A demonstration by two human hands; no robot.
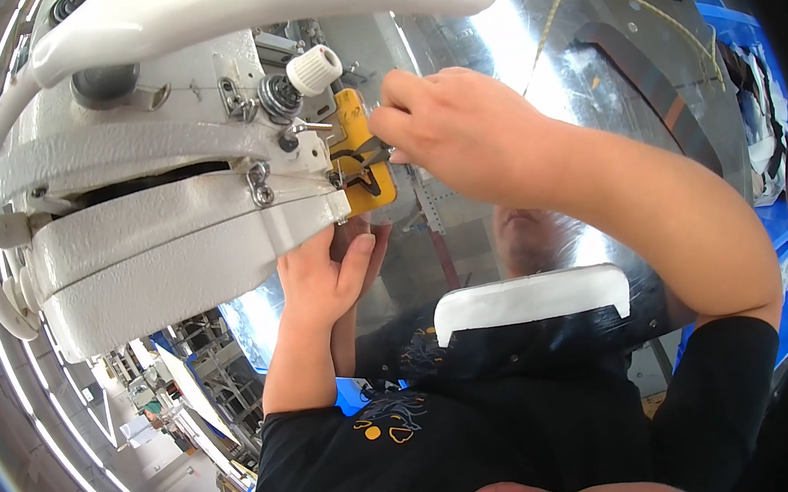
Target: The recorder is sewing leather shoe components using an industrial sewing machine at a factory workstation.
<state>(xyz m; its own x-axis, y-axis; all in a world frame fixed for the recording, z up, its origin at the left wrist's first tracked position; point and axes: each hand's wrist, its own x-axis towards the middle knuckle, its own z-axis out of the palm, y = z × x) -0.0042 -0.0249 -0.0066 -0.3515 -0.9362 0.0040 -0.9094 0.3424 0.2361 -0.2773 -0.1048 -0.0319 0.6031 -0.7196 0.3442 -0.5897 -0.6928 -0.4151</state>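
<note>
Over the yellow plate (348, 111), my right grip (448, 133) pinches a metal tool (371, 151), likely for precision; I can't tell about my left grip (320, 279).

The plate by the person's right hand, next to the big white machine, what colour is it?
Yellow; the plate shows best in the head view.

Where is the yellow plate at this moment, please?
In the head view, the yellow plate sits slightly left of centre in the upper half, between the sewing machine and the person's right hand.
</note>
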